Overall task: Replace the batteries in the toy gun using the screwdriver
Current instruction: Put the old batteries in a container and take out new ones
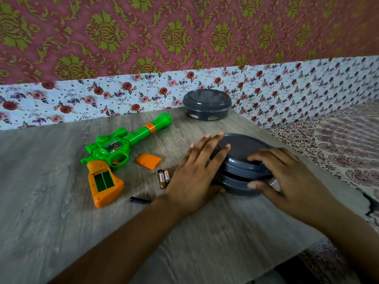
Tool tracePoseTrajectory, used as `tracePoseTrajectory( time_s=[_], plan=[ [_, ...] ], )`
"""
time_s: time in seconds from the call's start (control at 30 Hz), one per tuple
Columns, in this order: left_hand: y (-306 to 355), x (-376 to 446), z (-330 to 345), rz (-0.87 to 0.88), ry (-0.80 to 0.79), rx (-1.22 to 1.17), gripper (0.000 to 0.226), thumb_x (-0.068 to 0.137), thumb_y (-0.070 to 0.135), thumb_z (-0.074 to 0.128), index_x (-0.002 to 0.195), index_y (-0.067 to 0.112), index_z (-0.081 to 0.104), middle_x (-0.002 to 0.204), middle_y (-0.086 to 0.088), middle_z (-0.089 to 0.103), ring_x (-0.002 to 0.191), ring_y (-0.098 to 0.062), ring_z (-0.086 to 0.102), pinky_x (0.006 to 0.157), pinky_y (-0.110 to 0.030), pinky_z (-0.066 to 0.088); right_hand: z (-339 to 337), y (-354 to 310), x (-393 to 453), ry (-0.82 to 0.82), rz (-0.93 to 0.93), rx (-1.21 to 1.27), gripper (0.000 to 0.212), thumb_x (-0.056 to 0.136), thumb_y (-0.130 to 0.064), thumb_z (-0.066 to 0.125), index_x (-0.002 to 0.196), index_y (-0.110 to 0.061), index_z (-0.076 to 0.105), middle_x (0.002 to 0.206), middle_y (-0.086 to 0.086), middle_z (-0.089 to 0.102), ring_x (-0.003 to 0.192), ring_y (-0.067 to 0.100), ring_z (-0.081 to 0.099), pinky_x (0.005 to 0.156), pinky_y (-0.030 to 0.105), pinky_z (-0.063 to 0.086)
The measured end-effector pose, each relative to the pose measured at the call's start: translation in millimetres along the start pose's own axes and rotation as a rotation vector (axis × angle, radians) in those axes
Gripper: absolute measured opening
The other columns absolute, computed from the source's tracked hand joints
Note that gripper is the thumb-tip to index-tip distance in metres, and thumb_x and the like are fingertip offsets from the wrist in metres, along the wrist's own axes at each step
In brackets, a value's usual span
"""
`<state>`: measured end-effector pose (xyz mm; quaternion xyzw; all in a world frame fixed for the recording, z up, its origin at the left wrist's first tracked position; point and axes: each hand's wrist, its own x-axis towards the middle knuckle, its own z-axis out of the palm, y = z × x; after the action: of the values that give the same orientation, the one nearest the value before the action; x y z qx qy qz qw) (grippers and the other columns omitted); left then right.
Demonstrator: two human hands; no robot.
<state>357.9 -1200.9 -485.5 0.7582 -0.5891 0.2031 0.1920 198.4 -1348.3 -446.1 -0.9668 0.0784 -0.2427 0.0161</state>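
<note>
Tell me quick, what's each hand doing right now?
Left hand: open, fingers spread against the near grey container.
Right hand: gripping that container's lid.

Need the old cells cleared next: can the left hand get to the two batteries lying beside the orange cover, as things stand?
Probably yes. The two batteries lie in the open on the table, just off the left hand, with nothing over them. That hand is on the grey container and would have to let go first.

Near table (61, 232) open; toy gun (114, 152), batteries (164, 178) block left
</note>
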Motion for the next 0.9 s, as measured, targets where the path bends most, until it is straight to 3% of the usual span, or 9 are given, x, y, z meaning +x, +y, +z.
tracePoseTrajectory(
  time_s=[0.1, 0.17, 0.27, 0.5, 0.67, 0.73, 0.77, 0.83, 0.9],
  plan=[
    [-11.7, 10.4, -4.7, 0.059, -0.085, -0.107, 0.077, 0.073, 0.039, 0.069, 0.140, 0.014, 0.040, 0.148, -0.009, 0.040, 0.140, -0.025, 0.029, 0.115, -0.043, 0.022, 0.0, 19.0, 14.0, -0.213, -0.041, 0.007, 0.096, 0.063, -0.081, 0.043, 0.141, -0.027, 0.026, 0.144, -0.001, 0.038, 0.132, 0.019, 0.036, 0.107, 0.037, 0.030],
    [-13.5, 11.7, -4.0, 0.057, -0.090, -0.143, 0.071, 0.072, 0.035, 0.070, 0.135, 0.012, 0.047, 0.142, -0.010, 0.049, 0.135, -0.025, 0.039, 0.114, -0.033, 0.025, 7.4, 24.2, 19.5, -0.304, -0.065, -0.034, 0.108, 0.058, -0.090, 0.036, 0.145, -0.028, 0.017, 0.152, -0.003, 0.027, 0.139, 0.017, 0.026, 0.115, 0.040, 0.022],
    [-11.4, 9.6, -4.4, 0.049, -0.046, -0.124, 0.063, 0.074, 0.043, 0.053, 0.131, 0.014, 0.051, 0.136, -0.007, 0.055, 0.129, -0.017, 0.039, 0.107, -0.017, 0.019, 17.2, 21.8, 17.8, -0.229, -0.073, -0.084, 0.101, 0.065, -0.087, 0.031, 0.141, -0.022, 0.028, 0.148, 0.002, 0.037, 0.135, 0.021, 0.036, 0.113, 0.045, 0.026],
    [-9.8, 4.8, 1.6, 0.097, 0.046, -0.038, 0.052, 0.078, 0.038, 0.050, 0.121, 0.011, 0.060, 0.127, -0.007, 0.062, 0.121, -0.021, 0.052, 0.104, -0.022, 0.029, 37.3, 23.0, 10.6, -0.077, -0.141, -0.214, 0.079, 0.083, -0.071, 0.025, 0.129, -0.011, 0.044, 0.131, 0.013, 0.056, 0.121, 0.029, 0.054, 0.102, 0.052, 0.038],
    [-9.7, 5.8, -2.2, 0.062, 0.033, -0.191, 0.072, 0.075, 0.064, 0.051, 0.125, 0.012, 0.057, 0.131, -0.005, 0.057, 0.126, -0.013, 0.039, 0.107, -0.020, 0.025, 15.6, 23.8, 18.2, -0.027, -0.080, 0.196, 0.069, 0.080, -0.070, 0.037, 0.116, -0.017, 0.061, 0.123, 0.005, 0.063, 0.113, 0.016, 0.059, 0.098, 0.034, 0.044],
    [-2.1, 8.9, -7.5, -0.033, 0.043, -0.320, 0.075, 0.079, 0.070, 0.042, 0.125, 0.012, 0.055, 0.131, -0.004, 0.054, 0.125, -0.012, 0.042, 0.107, -0.019, 0.028, 2.2, 22.0, 31.1, 0.009, 0.118, 0.495, 0.055, 0.085, -0.061, 0.039, 0.102, -0.017, 0.067, 0.098, 0.007, 0.072, 0.087, 0.014, 0.067, 0.074, 0.025, 0.055],
    [2.9, 13.6, -10.0, -0.119, 0.073, -0.378, 0.070, 0.084, 0.066, 0.039, 0.126, 0.012, 0.054, 0.130, -0.004, 0.053, 0.125, -0.013, 0.044, 0.106, -0.019, 0.030, 0.9, 25.9, 41.4, 0.049, 0.227, 0.527, 0.045, 0.088, -0.052, 0.044, 0.094, -0.015, 0.068, 0.085, 0.003, 0.070, 0.075, 0.008, 0.064, 0.062, 0.017, 0.050],
    [11.8, 29.7, -12.8, -0.377, 0.110, -0.459, 0.059, 0.092, 0.055, 0.038, 0.130, 0.012, 0.047, 0.133, -0.006, 0.049, 0.125, -0.017, 0.044, 0.102, -0.019, 0.029, 5.0, 40.2, 67.3, 0.082, 0.407, 0.363, 0.030, 0.093, -0.033, 0.049, 0.075, -0.012, 0.061, 0.066, -0.002, 0.058, 0.061, 0.004, 0.052, 0.053, 0.019, 0.036],
    [14.9, 51.0, -10.7, -0.698, -0.022, -0.574, 0.056, 0.095, 0.049, 0.039, 0.137, 0.012, 0.038, 0.139, -0.009, 0.046, 0.128, -0.023, 0.044, 0.100, -0.026, 0.032, 13.9, 50.7, 92.0, -0.042, 0.574, 0.259, 0.040, 0.093, -0.038, 0.046, 0.068, -0.008, 0.054, 0.062, 0.004, 0.051, 0.059, 0.016, 0.051, 0.056, 0.026, 0.032]
  ],
)
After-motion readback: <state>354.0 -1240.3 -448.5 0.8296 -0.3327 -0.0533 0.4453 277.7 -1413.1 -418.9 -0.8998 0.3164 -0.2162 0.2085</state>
